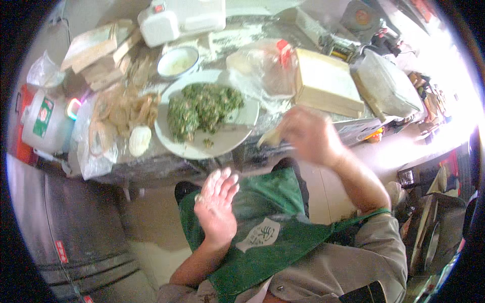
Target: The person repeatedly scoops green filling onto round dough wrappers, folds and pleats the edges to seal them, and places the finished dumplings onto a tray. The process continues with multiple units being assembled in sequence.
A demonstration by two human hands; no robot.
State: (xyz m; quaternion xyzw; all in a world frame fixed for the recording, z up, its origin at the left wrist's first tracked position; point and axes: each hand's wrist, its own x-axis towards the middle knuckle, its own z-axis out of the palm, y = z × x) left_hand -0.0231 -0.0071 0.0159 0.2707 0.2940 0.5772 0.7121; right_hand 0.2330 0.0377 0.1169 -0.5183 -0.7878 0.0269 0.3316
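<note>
Beside the plate, the right fingers blur, grip unclear, while left fingers extend empty.

White glare floods the right edge; the right hand is blurred.

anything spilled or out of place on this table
Yes, mildly: white powder lies loose across the back of the table. At the left, a clear plastic bag hangs over its front edge. On the white plate, a small green clump sits apart from the main heap.
</note>
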